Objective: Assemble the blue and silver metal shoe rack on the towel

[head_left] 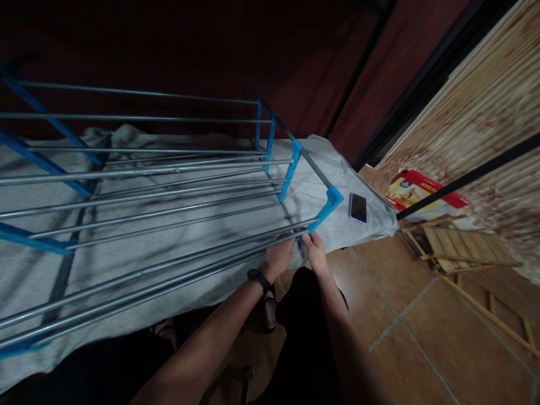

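A rack of grey metal tubes joined by blue plastic brackets lies across the cloth-covered surface. At its near right corner, my left hand, with a dark watch on the wrist, is closed around the end of the front metal tube. Just right of it, my right hand pinches the lower end of the blue bracket, thumb on top. Fingertips of both hands are partly hidden beneath the tube and bracket. Other blue brackets stand farther back along a side bar.
A phone lies on the grey cloth right of the rack. Beyond the cloth's right end are a red and yellow box and a folded wooden piece on the tiled floor. A black pole slants nearby.
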Demonstrator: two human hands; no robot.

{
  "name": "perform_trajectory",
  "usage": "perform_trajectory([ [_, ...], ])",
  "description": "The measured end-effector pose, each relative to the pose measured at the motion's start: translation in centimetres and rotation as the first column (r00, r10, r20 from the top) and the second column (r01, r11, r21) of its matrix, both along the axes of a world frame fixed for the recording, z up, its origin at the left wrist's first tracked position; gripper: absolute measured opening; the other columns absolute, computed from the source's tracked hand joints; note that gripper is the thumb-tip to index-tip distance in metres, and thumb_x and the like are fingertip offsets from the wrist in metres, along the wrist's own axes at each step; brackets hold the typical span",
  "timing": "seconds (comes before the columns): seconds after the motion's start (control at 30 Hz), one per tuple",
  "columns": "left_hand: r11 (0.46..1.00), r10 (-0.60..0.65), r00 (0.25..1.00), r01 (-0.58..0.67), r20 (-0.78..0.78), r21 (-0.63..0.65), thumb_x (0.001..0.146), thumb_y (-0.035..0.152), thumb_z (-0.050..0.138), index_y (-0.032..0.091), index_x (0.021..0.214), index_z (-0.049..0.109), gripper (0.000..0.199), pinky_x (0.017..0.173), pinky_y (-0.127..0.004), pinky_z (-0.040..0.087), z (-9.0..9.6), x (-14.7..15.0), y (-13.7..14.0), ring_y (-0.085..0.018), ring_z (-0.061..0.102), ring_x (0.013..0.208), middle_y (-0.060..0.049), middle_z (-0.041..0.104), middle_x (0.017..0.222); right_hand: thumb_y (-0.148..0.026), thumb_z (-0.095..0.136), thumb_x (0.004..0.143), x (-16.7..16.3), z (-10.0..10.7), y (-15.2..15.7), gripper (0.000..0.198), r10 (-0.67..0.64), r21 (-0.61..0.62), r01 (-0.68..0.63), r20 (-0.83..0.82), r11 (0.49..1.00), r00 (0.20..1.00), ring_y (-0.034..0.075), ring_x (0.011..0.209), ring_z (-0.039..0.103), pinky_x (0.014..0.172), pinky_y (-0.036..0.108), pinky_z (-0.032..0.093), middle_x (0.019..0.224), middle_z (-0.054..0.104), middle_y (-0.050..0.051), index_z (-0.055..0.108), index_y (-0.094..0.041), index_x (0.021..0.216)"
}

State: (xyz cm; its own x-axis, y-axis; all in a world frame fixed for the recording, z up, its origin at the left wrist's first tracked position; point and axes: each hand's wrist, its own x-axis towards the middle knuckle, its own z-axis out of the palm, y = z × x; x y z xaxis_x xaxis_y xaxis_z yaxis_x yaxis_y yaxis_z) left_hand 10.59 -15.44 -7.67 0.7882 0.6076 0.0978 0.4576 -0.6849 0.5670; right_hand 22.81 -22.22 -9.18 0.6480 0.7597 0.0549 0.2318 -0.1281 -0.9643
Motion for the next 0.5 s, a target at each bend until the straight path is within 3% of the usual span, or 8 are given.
perform_trajectory([
  [0.37, 0.999, 0.01, 1.0, -0.008, 0.021, -0.053, 0.092, 0.009, 0.038, 0.025, 0.127, 0.058, 0.044, 0.105, -0.038, 0.043, -0.5, -1.2, 0.2, -0.023, 0.06, 0.115, -0.008, 0.064, 0.126, -0.054, 0.048, 0.085, -0.6, -0.5, -0.2, 0.042, 0.012, -0.086, -0.007, 0.06, 0.996, 0.998, 0.018, 0.079, 0.055, 0.076, 0.03, 0.042, 0.084, 0.066, 0.004, 0.064, -0.016, 0.093],
  [0.5, 0.988, 0.04, 0.999, -0.038, 0.016, -0.147, 0.095, 0.018, 0.039, 0.021, 0.119, 0.064, 0.035, 0.101, -0.04, 0.046, -0.8, -1.0, 0.4, -0.024, 0.064, 0.105, -0.011, 0.069, 0.112, -0.053, 0.047, 0.087, -0.8, -0.5, -0.2, 0.042, 0.019, -0.085, -0.012, 0.078, 0.996, 0.997, 0.019, 0.084, 0.057, 0.08, 0.031, 0.043, 0.092, 0.068, 0.005, 0.064, -0.016, 0.097],
])
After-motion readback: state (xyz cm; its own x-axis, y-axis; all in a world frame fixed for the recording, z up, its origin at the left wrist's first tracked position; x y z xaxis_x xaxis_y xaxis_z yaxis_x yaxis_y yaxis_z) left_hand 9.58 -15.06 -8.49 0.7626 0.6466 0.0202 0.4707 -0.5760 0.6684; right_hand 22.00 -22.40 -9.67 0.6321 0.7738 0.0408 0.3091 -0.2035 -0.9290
